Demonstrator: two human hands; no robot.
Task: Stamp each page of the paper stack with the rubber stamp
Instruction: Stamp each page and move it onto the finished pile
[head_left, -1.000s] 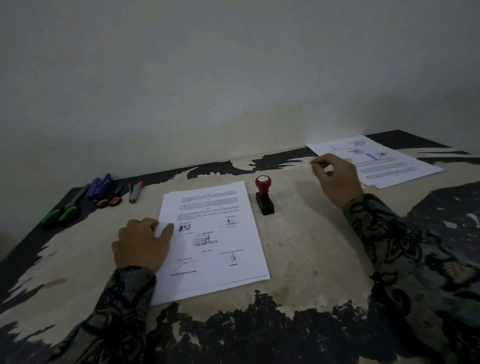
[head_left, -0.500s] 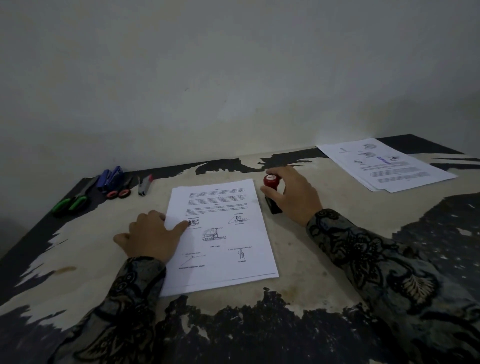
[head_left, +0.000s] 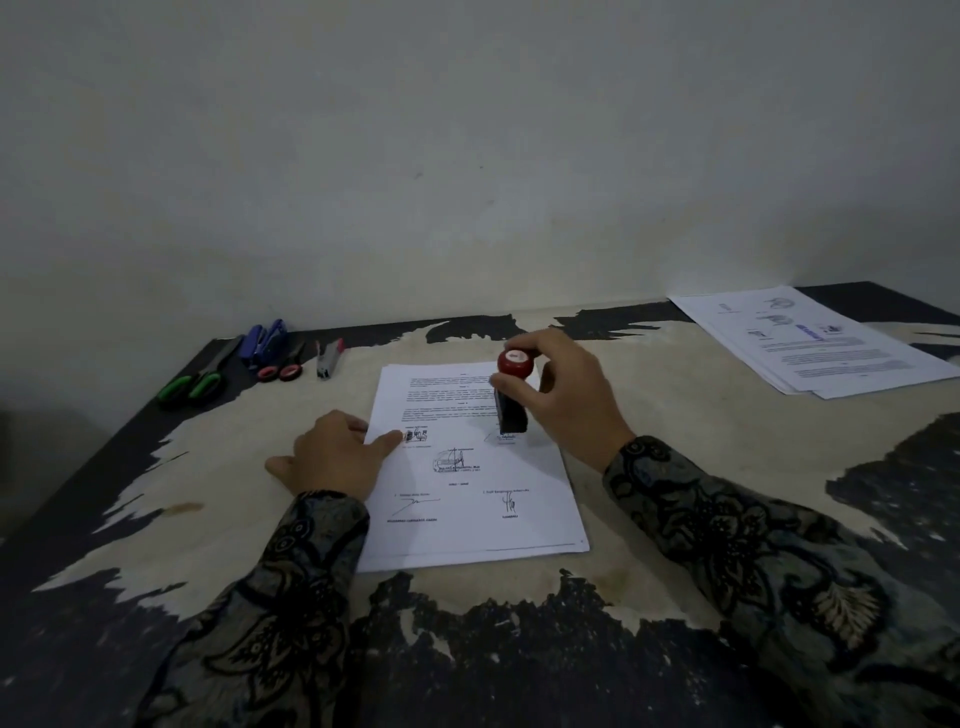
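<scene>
Head view, right hand (head_left: 569, 395) gripping rubber stamp (head_left: 513, 397) upright on paper stack (head_left: 483, 525); left hand (head_left: 337, 457) flat, pressing its left edge

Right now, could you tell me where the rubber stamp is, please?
In the head view, the rubber stamp stands upright on the right half of the paper stack, gripped by the right hand; the left hand rests on the stack's left edge.

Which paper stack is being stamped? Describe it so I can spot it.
On the table, find the two hands. The stack lies between them, left hand on its edge, right hand holding the stamp over it. Unlike the far-right pile, it shows signatures.
</scene>
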